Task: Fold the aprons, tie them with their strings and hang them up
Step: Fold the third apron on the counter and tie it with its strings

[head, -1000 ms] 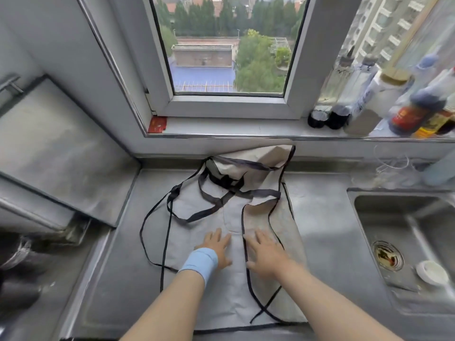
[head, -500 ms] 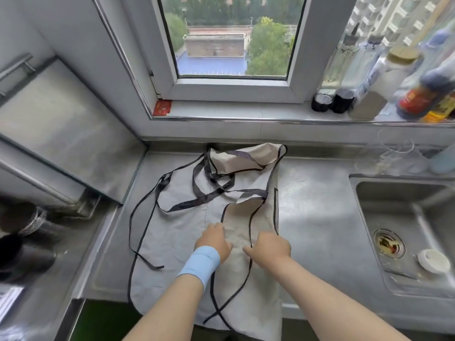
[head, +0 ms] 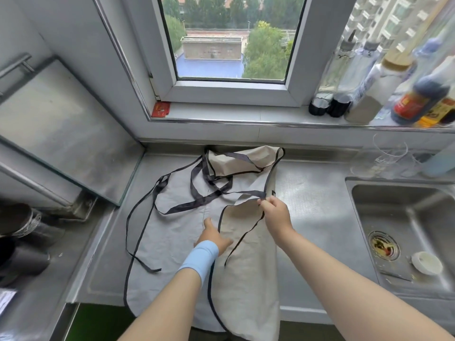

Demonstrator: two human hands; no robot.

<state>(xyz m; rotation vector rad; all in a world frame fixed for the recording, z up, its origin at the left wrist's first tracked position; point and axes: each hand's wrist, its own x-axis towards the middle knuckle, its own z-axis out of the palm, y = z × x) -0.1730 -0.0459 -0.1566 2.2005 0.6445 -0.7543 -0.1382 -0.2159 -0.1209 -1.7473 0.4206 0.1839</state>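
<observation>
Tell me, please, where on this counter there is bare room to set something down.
The steel counter is bare between the apron and the sink; a narrower strip lies left of the apron. The right end of the windowsill is crowded with bottles, and glasses stand behind the sink.

The right hand has moved away from the left hand, forward and to its right, and now pinches the string at the apron flap's corner.

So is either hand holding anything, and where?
The right hand pinches the apron by its dark string at the flap's corner; the left hand lies flat.
</observation>
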